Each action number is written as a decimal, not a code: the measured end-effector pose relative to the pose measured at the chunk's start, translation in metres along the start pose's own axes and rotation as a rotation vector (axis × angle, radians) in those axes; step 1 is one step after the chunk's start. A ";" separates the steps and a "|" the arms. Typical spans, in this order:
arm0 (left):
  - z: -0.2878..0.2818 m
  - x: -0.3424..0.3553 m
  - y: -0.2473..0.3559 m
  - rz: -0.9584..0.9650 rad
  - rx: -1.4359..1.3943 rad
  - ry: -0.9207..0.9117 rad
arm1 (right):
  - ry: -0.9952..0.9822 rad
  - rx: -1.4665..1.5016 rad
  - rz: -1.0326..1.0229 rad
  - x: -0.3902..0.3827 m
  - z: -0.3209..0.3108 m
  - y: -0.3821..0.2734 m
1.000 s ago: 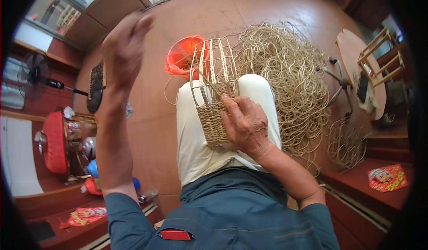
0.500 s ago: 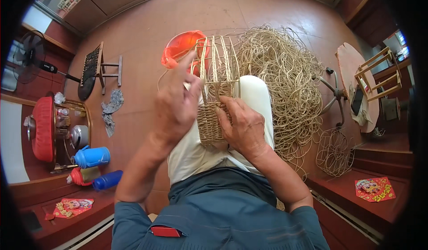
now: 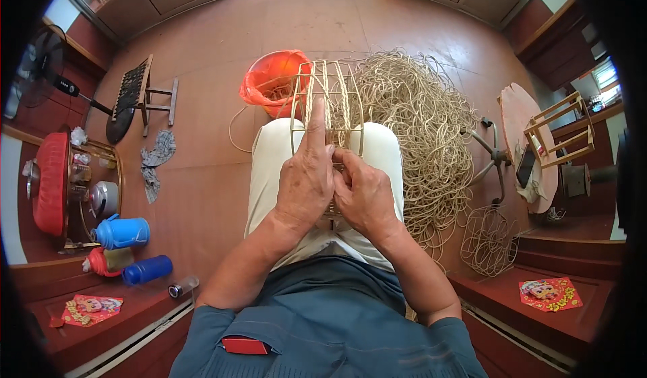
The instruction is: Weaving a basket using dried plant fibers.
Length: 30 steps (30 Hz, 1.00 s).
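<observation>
In the middle of the frame, a half-woven basket (image 3: 328, 105) is kept steady on the lap, gripped by the left hand (image 3: 304, 182) and right hand (image 3: 364, 196). Loose cane (image 3: 418, 122) is piled just right, easy to reach.

A pale straw-coloured basket frame (image 3: 328, 108) was seen beside an orange-red bucket (image 3: 273, 81); beyond that bucket, tan cane coils (image 3: 418, 122) and reddish-brown floor (image 3: 202, 176).
</observation>
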State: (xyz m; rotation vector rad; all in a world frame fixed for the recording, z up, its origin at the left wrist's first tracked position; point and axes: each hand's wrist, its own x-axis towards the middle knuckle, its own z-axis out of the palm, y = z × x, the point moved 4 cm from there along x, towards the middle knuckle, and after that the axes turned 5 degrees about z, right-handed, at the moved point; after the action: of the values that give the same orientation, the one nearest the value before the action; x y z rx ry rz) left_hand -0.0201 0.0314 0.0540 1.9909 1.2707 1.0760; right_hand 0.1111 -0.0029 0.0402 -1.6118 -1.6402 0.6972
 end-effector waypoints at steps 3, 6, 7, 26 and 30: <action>-0.001 -0.003 0.003 0.058 0.061 0.016 | 0.035 -0.007 -0.023 -0.003 0.002 -0.001; 0.000 -0.006 0.003 0.038 0.097 0.004 | 0.055 -0.016 -0.035 -0.004 0.005 -0.002; 0.001 -0.006 0.003 0.036 0.118 0.007 | 0.072 -0.024 -0.049 -0.005 0.006 -0.002; 0.009 -0.008 0.007 0.062 0.110 0.091 | -0.035 -0.022 0.002 -0.003 -0.002 0.002; 0.005 -0.015 0.002 0.050 0.143 0.067 | 0.012 -0.022 -0.059 -0.007 0.003 -0.004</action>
State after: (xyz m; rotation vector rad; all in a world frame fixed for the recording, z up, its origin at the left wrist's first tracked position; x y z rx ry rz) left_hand -0.0184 0.0170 0.0480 2.1177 1.3743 1.1121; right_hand 0.1056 -0.0098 0.0407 -1.5734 -1.6848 0.6403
